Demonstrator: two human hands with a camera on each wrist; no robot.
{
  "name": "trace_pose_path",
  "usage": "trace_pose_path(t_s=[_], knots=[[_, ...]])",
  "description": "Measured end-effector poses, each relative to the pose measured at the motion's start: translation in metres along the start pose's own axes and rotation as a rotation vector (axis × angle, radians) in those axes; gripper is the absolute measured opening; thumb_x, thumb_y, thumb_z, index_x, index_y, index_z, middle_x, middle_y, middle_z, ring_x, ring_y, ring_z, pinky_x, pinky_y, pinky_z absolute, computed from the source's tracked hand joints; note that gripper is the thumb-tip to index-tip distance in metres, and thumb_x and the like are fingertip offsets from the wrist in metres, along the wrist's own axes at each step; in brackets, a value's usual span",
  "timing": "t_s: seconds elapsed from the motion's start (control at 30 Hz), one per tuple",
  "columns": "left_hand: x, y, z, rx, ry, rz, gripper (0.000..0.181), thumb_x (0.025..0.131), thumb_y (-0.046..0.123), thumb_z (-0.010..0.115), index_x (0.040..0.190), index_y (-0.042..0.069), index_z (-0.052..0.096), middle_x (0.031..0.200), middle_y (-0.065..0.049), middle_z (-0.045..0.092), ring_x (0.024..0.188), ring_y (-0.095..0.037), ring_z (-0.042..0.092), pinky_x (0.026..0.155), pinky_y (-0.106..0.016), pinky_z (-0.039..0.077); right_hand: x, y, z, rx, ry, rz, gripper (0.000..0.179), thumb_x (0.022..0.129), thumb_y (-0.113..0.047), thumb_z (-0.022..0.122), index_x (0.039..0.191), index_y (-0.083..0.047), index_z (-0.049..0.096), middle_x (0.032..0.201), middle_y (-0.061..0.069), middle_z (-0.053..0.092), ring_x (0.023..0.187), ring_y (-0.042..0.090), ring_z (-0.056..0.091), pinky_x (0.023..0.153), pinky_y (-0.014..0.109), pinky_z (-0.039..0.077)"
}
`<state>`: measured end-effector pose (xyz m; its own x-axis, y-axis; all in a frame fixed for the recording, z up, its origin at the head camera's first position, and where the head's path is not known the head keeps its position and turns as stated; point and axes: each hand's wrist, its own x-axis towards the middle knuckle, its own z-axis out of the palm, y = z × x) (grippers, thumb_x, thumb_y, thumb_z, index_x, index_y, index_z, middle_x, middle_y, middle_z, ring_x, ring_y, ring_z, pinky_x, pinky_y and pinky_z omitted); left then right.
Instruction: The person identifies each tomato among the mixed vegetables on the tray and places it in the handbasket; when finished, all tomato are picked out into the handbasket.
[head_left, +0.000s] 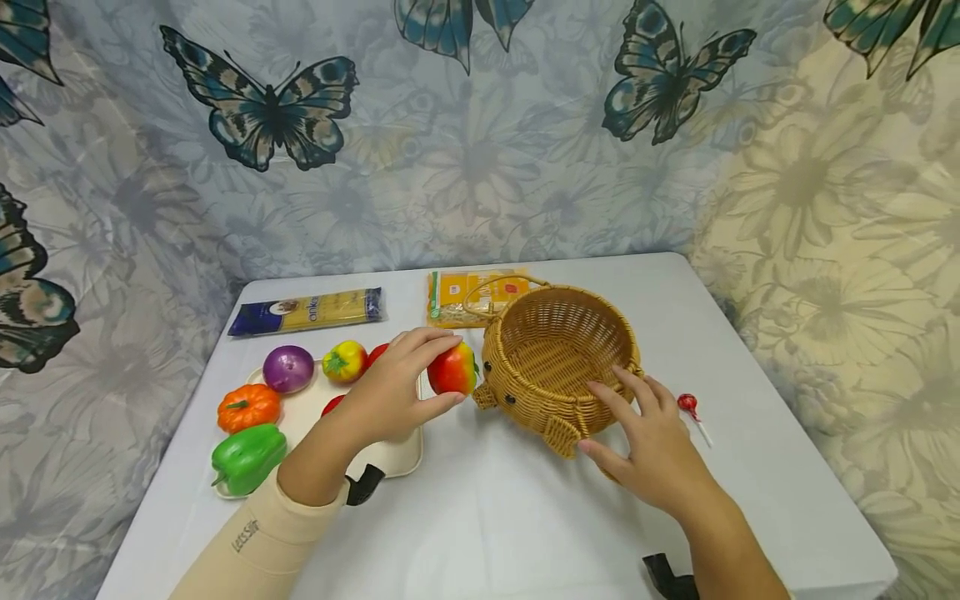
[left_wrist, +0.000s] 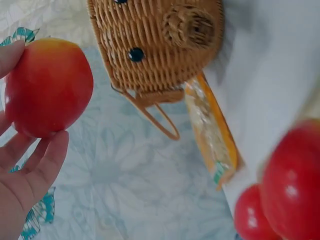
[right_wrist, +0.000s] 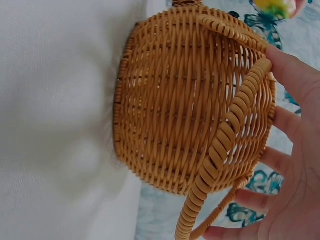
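My left hand (head_left: 400,385) holds a smooth red fruit with a yellow-green end (head_left: 452,369) between thumb and fingertips, just left of the wicker basket. In the left wrist view the fruit (left_wrist: 51,87) is raised beside the face side of the basket (left_wrist: 150,55). The basket (head_left: 517,387) is tipped a little, its opening toward me, and has dark button eyes. My right hand (head_left: 651,442) rests at its near right rim with fingers spread. In the right wrist view the thumb (right_wrist: 290,70) touches the rim by the thick wrapped handle (right_wrist: 225,135); the other fingertips are partly hidden behind the rim.
A cream tray (head_left: 401,454) on the left bears a purple onion-like vegetable (head_left: 288,369), orange pumpkin (head_left: 248,407), green pepper (head_left: 249,458), yellow-red fruit (head_left: 345,362) and red pieces. Behind lie a pasta packet (head_left: 315,312) and yellow packet (head_left: 446,300). A red lollipop (head_left: 687,404) lies right.
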<state>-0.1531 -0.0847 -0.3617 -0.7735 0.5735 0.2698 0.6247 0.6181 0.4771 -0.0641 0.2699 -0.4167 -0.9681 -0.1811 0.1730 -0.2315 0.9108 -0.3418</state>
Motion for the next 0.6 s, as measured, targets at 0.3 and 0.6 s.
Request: trace_pose_path(t_s=[0.3, 0.6], knots=[[0.036, 0.016, 0.008, -0.077, 0.071, 0.098, 0.066, 0.089, 0.036, 0.080, 0.146, 0.014, 0.056, 0.148, -0.003, 0.052, 0.140, -0.024, 0.046, 0.107, -0.044, 0.051, -0.001, -0.001, 0.001, 0.003, 0.002, 0.012, 0.075, 0.089, -0.052, 0.075, 0.153, -0.028, 0.045, 0.166, 0.012, 0.024, 0.143, 0.059, 0.023, 0.090, 0.087, 0.035], [0.067, 0.023, 0.029, -0.122, 0.066, 0.091, 0.064, 0.090, 0.034, 0.079, 0.146, 0.014, 0.055, 0.145, -0.003, 0.053, 0.134, -0.023, 0.051, 0.104, -0.042, 0.053, -0.003, -0.003, 0.000, -0.002, 0.014, 0.010, 0.075, 0.088, -0.052, 0.076, 0.153, -0.027, 0.046, 0.165, 0.011, 0.025, 0.144, 0.058, 0.023, 0.090, 0.086, 0.036]])
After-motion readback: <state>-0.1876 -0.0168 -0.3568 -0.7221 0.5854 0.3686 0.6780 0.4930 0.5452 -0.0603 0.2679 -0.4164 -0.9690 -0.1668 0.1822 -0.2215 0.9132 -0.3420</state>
